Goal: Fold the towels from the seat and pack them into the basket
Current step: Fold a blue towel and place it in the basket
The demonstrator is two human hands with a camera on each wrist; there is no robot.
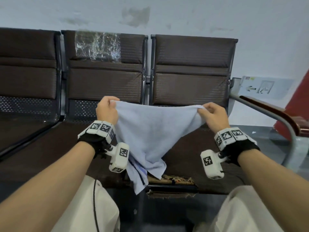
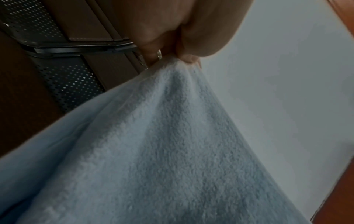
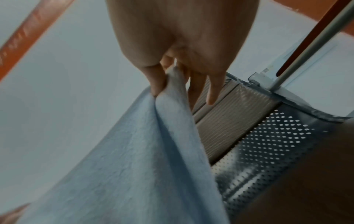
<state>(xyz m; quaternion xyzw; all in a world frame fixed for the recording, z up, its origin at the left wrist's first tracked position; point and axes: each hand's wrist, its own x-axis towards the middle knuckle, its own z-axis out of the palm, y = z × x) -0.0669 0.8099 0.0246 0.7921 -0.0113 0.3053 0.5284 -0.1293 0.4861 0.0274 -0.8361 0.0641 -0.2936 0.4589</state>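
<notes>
Head view: the pale blue towel (image 1: 150, 131) hangs above the middle seat (image 1: 184, 158), its top edge stretched between the left hand (image 1: 107, 109) and right hand (image 1: 212, 114), each pinching 1 corner. It looks light, soft and floppy, so corners are the best hold.

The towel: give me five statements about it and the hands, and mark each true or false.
1. Both hands hold the towel by its top edge. True: the left hand and the right hand each grip an upper corner.
2. The towel is folded into a neat square. False: it hangs unfolded, narrowing to a point.
3. The towel is light blue. True.
4. The towel lies flat on the seat. False: it is held up, only its low end reaching the seat's front edge.
5. The basket stands beside the towel. False: no basket is in view.
</notes>
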